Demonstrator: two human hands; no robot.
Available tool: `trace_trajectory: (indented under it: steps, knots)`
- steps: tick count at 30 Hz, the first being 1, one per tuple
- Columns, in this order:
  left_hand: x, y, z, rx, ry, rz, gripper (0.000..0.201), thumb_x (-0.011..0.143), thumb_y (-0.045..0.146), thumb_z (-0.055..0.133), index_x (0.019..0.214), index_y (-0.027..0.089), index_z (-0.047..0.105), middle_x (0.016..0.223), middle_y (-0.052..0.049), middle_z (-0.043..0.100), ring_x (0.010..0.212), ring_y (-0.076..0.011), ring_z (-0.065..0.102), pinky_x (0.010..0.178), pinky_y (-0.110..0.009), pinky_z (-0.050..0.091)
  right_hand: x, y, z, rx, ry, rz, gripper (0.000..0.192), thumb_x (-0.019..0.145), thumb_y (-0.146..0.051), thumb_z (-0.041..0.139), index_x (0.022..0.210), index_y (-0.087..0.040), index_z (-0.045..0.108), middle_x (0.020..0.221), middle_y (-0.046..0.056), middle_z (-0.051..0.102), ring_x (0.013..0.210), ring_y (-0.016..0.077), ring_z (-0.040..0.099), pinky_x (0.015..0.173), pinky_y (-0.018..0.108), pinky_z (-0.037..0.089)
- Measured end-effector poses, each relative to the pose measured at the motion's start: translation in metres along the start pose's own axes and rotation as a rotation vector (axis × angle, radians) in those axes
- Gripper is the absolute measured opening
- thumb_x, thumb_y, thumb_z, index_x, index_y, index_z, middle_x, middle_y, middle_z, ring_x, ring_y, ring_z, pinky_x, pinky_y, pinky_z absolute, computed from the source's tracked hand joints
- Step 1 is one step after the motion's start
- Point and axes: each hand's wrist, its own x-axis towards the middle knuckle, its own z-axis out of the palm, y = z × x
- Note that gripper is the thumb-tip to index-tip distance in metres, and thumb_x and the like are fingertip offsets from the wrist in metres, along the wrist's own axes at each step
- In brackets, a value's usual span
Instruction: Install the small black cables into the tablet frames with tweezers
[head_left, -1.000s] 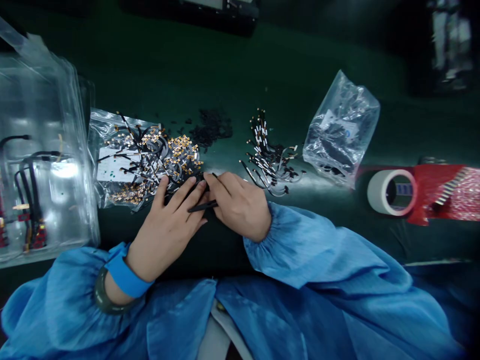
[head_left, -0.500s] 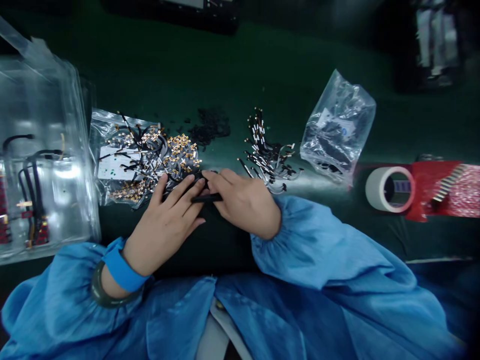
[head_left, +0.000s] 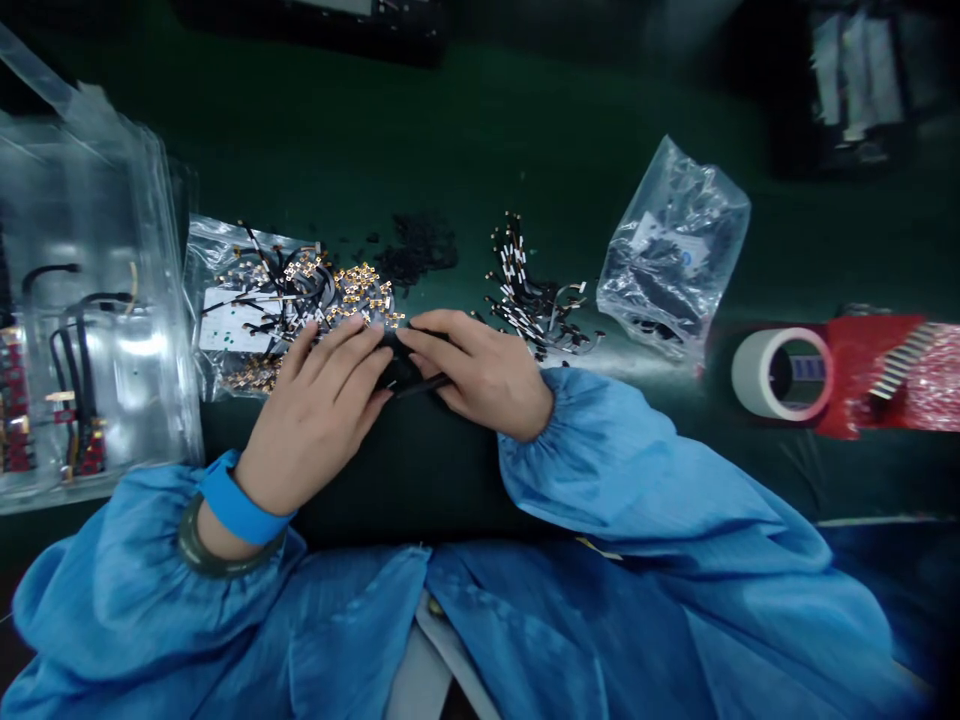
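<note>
My left hand [head_left: 319, 405], with a blue band on its wrist, lies palm down with its fingers stretched out. Its fingertips rest at the near edge of a heap of small flex cables [head_left: 360, 290] with gold-coloured connectors, beside a small dark piece [head_left: 401, 362]. My right hand [head_left: 484, 370] is closed on a slim black stick-like tool [head_left: 424, 386], which points left toward my left fingertips. What lies under the fingertips is partly hidden. A second bunch of flex cables [head_left: 525, 290], black and white, spreads just beyond my right hand.
Small black scraps [head_left: 424, 245] lie behind the heap. At left stands a clear plastic tray [head_left: 142, 400] with cables in it. Toward the right are a clear plastic bag [head_left: 679, 250], a white tape roll [head_left: 752, 375] and a red bubble-wrap pouch [head_left: 934, 380].
My left fingers have drawn closer together and shifted slightly left and up. The black tool in my right hand has tilted, its left end now lower. The view has shifted a little.
</note>
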Motion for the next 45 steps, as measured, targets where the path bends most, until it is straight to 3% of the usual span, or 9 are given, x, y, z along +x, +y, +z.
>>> trace_trajectory:
  steps: [4,10,19,26,29,32,35,40,45]
  knots:
    - [0.002,-0.004,0.01,0.046,-0.049,-0.019,0.045,0.095,0.019,0.042,0.14,0.018,0.043,0.143,-0.012,0.05,0.139,-0.0302,0.036,0.112,-0.064,0.023,0.003,-0.001,0.008,-0.024,-0.016,0.004,0.031,0.098,-0.024,0.039,0.11,-0.018,0.067,0.11,0.009,0.066,0.089,0.0171,0.059,0.073,0.029,0.047]
    - [0.003,-0.005,0.015,0.087,-0.041,-0.062,0.044,0.095,0.019,0.041,0.14,0.021,0.044,0.144,-0.011,0.048,0.137,-0.0313,0.039,0.11,-0.065,0.024,-0.01,-0.013,0.007,-0.131,0.044,0.024,0.032,0.098,-0.018,0.038,0.099,-0.014,0.069,0.089,0.009,0.067,0.08,0.0165,0.057,0.065,0.028,0.042]
    - [0.003,-0.005,0.015,0.065,0.037,-0.155,0.051,0.093,0.024,0.044,0.144,0.024,0.039,0.146,-0.012,0.044,0.137,-0.0353,0.038,0.11,-0.069,0.019,-0.052,-0.02,-0.004,-0.174,0.098,0.055,0.026,0.096,-0.016,0.043,0.1,-0.013,0.068,0.088,0.008,0.067,0.078,0.0159,0.06,0.061,0.027,0.044]
    - [0.003,-0.004,0.016,0.101,0.052,-0.126,0.048,0.093,0.022,0.044,0.141,0.022,0.044,0.143,-0.014,0.048,0.135,-0.0356,0.041,0.109,-0.07,0.02,-0.089,0.018,-0.026,-0.304,0.11,-0.012,0.02,0.093,-0.014,0.048,0.099,-0.015,0.067,0.094,0.007,0.071,0.079,0.0155,0.061,0.061,0.026,0.045]
    - [0.004,-0.002,0.015,0.123,0.049,-0.123,0.043,0.093,0.021,0.045,0.136,0.021,0.048,0.141,-0.015,0.05,0.134,-0.0358,0.042,0.107,-0.071,0.022,-0.091,0.042,-0.037,-0.312,0.135,0.096,0.019,0.093,-0.02,0.049,0.092,-0.017,0.068,0.092,0.008,0.07,0.08,0.0174,0.062,0.062,0.028,0.045]
    - [0.004,0.0,0.013,0.131,0.044,-0.121,0.041,0.092,0.019,0.047,0.133,0.021,0.049,0.141,-0.017,0.05,0.133,-0.0354,0.043,0.107,-0.071,0.023,-0.076,0.051,-0.042,-0.252,0.201,0.277,0.02,0.092,-0.028,0.05,0.092,-0.019,0.068,0.093,0.009,0.069,0.084,0.0195,0.063,0.064,0.03,0.045]
    - [0.004,0.001,0.01,0.153,0.037,-0.103,0.036,0.092,0.019,0.048,0.128,0.02,0.052,0.141,-0.018,0.049,0.133,-0.0357,0.043,0.107,-0.071,0.026,-0.045,0.046,-0.04,-0.142,0.235,0.357,0.023,0.094,-0.03,0.047,0.094,-0.019,0.068,0.096,0.01,0.067,0.088,0.02,0.062,0.068,0.031,0.046]
    - [0.003,0.0,0.01,0.175,0.075,0.003,0.028,0.092,0.016,0.05,0.118,0.013,0.058,0.135,-0.019,0.055,0.13,-0.035,0.047,0.106,-0.067,0.031,0.015,0.031,-0.023,0.034,0.05,0.284,0.021,0.09,-0.026,0.051,0.102,-0.018,0.067,0.103,0.008,0.064,0.094,0.0206,0.06,0.072,0.03,0.046]
    - [0.002,0.001,0.012,0.162,0.087,0.083,0.027,0.091,0.016,0.052,0.116,0.01,0.059,0.129,-0.017,0.06,0.126,-0.0341,0.051,0.107,-0.065,0.033,0.053,0.017,-0.009,-0.031,-0.122,0.281,0.023,0.093,-0.025,0.048,0.106,-0.014,0.064,0.111,0.011,0.061,0.096,0.0216,0.059,0.067,0.029,0.042]
